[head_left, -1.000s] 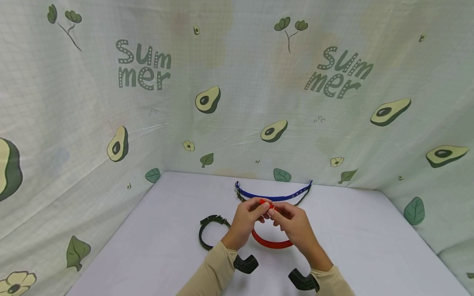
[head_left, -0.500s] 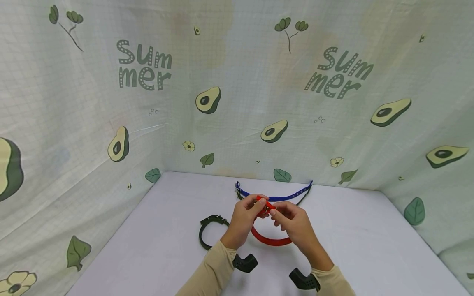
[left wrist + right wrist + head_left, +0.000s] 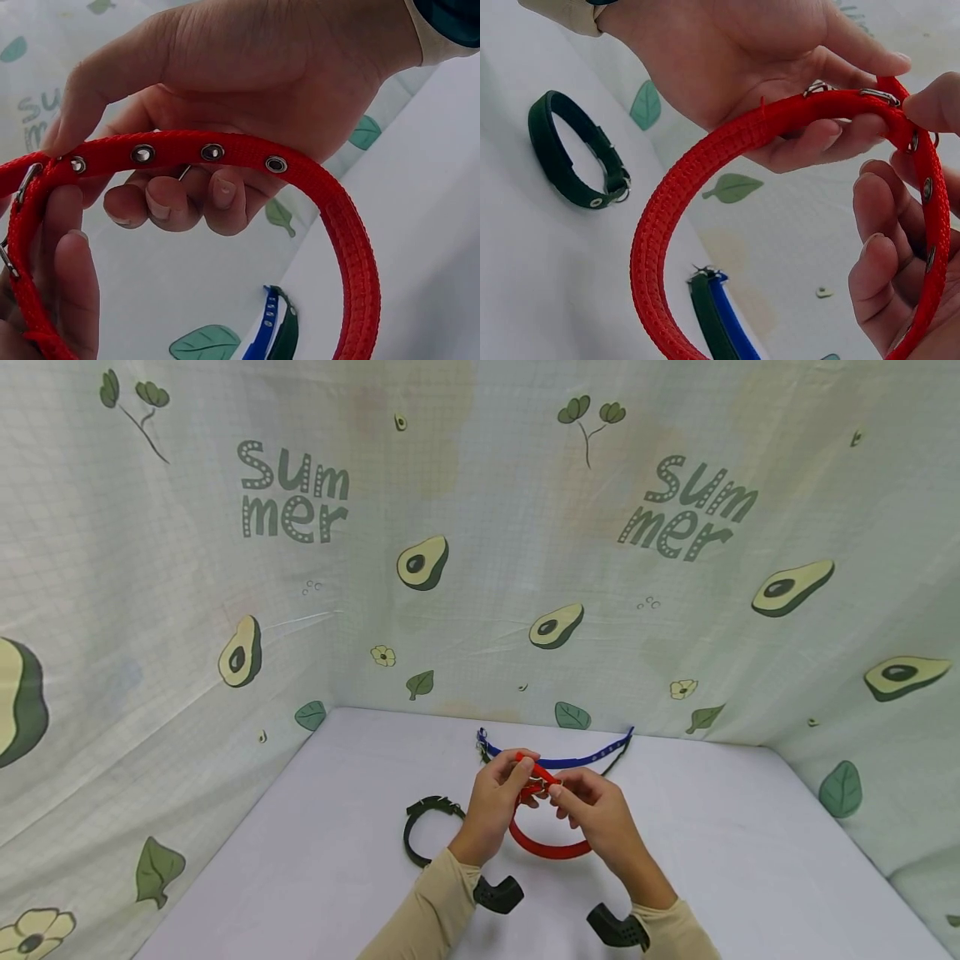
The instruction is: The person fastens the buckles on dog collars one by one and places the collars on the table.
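Both hands hold a red collar (image 3: 551, 850) above the white table, its padded band hanging in a loop below them. My left hand (image 3: 487, 806) pinches the strap at its eyelet part between thumb and index finger. Metal eyelets (image 3: 212, 152) line this strap in the left wrist view. My right hand (image 3: 600, 814) holds the buckle end, fingers around the band. In the right wrist view the metal buckle (image 3: 880, 96) lies between the two hands, and the strap passes through it. The strap's tip is partly hidden by the fingers.
A dark green collar (image 3: 411, 835), closed into a ring, lies on the table (image 3: 337, 827) left of the hands. Behind them lie a blue collar (image 3: 592, 758) and another dark green collar (image 3: 712, 319), side by side. A printed curtain (image 3: 480, 527) surrounds the table.
My left hand has shifted slightly up and to the left, pulling the red strap. More of the strap and buckle shows between the hands. The right hand has barely moved.
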The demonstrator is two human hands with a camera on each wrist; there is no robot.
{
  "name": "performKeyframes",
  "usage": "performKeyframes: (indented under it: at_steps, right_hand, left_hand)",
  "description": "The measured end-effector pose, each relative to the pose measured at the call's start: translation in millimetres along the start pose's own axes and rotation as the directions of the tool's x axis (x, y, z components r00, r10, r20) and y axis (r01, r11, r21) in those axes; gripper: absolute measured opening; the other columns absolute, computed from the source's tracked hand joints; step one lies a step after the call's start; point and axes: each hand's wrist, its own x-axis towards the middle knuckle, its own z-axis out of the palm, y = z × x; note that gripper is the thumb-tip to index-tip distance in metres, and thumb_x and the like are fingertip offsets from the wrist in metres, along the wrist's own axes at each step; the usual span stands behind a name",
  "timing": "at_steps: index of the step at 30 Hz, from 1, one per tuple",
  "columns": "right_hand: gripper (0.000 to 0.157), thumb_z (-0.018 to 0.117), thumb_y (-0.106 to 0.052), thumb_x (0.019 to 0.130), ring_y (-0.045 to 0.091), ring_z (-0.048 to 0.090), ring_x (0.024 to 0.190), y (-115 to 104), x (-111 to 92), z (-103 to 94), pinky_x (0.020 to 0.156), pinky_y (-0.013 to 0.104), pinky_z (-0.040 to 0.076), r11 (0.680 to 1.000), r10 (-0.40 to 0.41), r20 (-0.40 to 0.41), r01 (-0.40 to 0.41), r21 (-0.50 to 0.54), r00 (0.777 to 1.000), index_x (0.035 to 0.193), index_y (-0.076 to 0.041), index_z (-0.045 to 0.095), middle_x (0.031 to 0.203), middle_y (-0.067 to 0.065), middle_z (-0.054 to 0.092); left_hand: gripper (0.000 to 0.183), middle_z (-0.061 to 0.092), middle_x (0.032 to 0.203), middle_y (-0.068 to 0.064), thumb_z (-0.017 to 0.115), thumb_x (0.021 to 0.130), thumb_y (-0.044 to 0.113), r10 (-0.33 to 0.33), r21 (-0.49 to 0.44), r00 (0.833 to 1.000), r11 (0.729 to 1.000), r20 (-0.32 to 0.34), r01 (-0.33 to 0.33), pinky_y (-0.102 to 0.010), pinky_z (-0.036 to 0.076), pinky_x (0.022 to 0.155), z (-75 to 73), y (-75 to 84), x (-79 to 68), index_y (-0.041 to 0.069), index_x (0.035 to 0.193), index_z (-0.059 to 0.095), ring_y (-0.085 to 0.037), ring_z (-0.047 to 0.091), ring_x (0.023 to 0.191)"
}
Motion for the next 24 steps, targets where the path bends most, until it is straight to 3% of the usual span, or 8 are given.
performKeyframes:
  at_steps: [3,9,17,24]
  right_hand:
    - [0.025,0.069,-0.024,0.097,0.025,0.062,0.079,0.2,-0.1,0.1,0.064,0.031,0.056,1.0,0.005,0.0,-0.005,0.002,1.0,0.113,-0.006,0.067,0.096,0.016,0.067]
    - [0.024,0.069,-0.023,0.097,0.025,0.062,0.078,1.2,0.0,0.3,0.064,0.034,0.056,1.0,0.008,-0.004,-0.008,-0.002,1.0,0.114,-0.006,0.067,0.092,0.013,0.065]
    - [0.024,0.07,-0.024,0.096,0.024,0.061,0.077,1.2,-0.3,0.2,0.063,0.033,0.056,1.0,-0.005,-0.012,0.005,-0.011,1.0,0.113,-0.007,0.066,0.092,0.013,0.064]
    - [0.023,0.07,-0.023,0.096,0.025,0.062,0.078,2.3,0.0,-1.3,0.064,0.034,0.056,1.0,-0.024,-0.009,0.024,-0.009,1.0,0.111,-0.007,0.065,0.094,0.013,0.064]
  left_hand:
    - [0.036,0.067,0.11,-0.011,0.058,0.103,0.037,0.002,0.0,1.0,1.0,0.005,-0.002,-0.043,0.058,0.081,1.0,0.4,-0.8,0.01,0.126,0.06,-0.026,0.069,0.094]
    - [0.039,0.066,0.111,-0.013,0.054,0.104,0.035,0.016,0.008,1.0,1.0,0.005,-0.016,-0.038,0.058,0.079,3.1,0.1,-1.2,0.004,0.127,0.054,-0.026,0.07,0.095]
    - [0.035,0.064,0.111,-0.013,0.052,0.105,0.033,0.01,0.0,1.0,1.0,-0.004,-0.01,-0.035,0.058,0.079,5.8,0.3,-2.7,0.006,0.127,0.052,-0.026,0.07,0.095]
    - [0.039,0.061,0.116,-0.012,0.048,0.106,0.039,0.015,0.0,0.999,1.0,0.031,-0.015,-0.038,0.059,0.078,2.4,2.2,-0.9,0.009,0.13,0.046,-0.028,0.069,0.099]
